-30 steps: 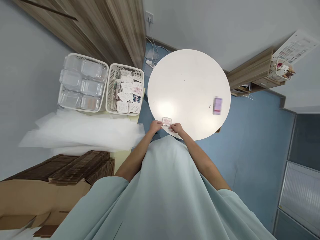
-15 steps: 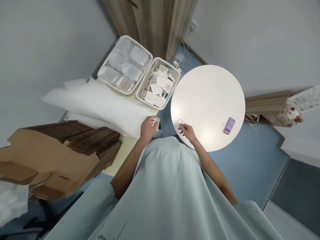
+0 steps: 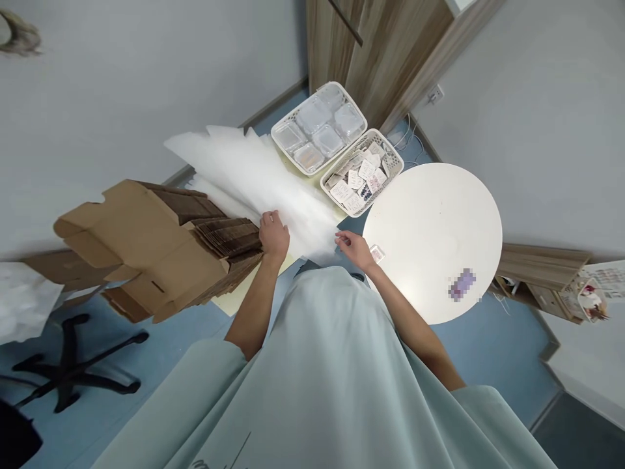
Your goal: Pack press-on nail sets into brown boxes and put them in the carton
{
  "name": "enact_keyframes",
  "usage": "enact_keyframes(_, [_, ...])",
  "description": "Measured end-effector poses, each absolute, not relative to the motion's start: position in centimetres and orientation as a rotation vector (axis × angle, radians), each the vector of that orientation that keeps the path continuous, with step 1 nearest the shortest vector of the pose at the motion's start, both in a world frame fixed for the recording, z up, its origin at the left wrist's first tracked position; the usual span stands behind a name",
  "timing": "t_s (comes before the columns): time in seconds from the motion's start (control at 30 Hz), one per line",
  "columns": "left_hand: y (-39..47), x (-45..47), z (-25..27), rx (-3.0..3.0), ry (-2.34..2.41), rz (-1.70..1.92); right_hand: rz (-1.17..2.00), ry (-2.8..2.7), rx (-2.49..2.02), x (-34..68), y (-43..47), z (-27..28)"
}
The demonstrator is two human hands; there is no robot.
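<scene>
Table (image 3: pixel 434 228) sits at three o'clock; left hand (image 3: pixel 275 236) lies on sheets (image 3: pixel 266 185), right hand (image 3: pixel 354 249) by their edge; grips unclear.

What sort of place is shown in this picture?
Probably a small packing room: folded cardboard boxes, thin white sheets and a basket of clear plastic containers are gathered near a round white table.

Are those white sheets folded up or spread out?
Spread out: the sheets lie long and broad, reaching between the left hand and right hand.
</scene>
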State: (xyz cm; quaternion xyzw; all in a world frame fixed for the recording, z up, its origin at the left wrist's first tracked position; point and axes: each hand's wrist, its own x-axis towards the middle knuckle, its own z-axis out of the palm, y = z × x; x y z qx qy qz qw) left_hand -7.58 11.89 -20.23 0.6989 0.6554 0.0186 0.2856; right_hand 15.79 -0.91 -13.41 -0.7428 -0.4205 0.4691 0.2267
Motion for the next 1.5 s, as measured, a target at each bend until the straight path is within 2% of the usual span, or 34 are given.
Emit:
enact_keyframes(0.27, [11.2, -8.3, -19.0, 1.907, 1.704, 0.146, 1.275, -1.288, -2.041, 13.6, -0.9, -12.5])
enact_keyframes(0.47, [8.3, -7.5, -13.9, 1.996, 1.493, 0.545, 1.173, -1.163, -1.93, 13.4, -1.1, -10.6])
enact_keyframes(0.63, [4.7, -4.1, -10.1, 2.106, 1.199, 0.669, 0.948, -1.034, -1.89, 15.0, -1.2, -8.0])
enact_keyframes(0.97, [-1.8, 4.9, -8.6, 1.991, 0.767, 0.492, 0.791, -0.537, -1.876, 21.2, -9.7, -7.4])
enact_keyframes(1.17, [-5.4, 11.0, -8.8, 1.237, 1.012, 0.169, 0.735, -0.259, -1.848, 25.2, -18.4, -9.0])
enact_keyframes(1.3, [-8.0, 15.3, -9.9, 0.872, 0.92, -0.031, 0.707, -0.166, -1.794, 27.1, -23.1, -10.2])
enact_keyframes(1.5, [-11.7, 20.0, -10.4, 1.086, 0.819, -0.056, 0.655, -0.119, -1.847, 29.5, -28.0, -11.3])
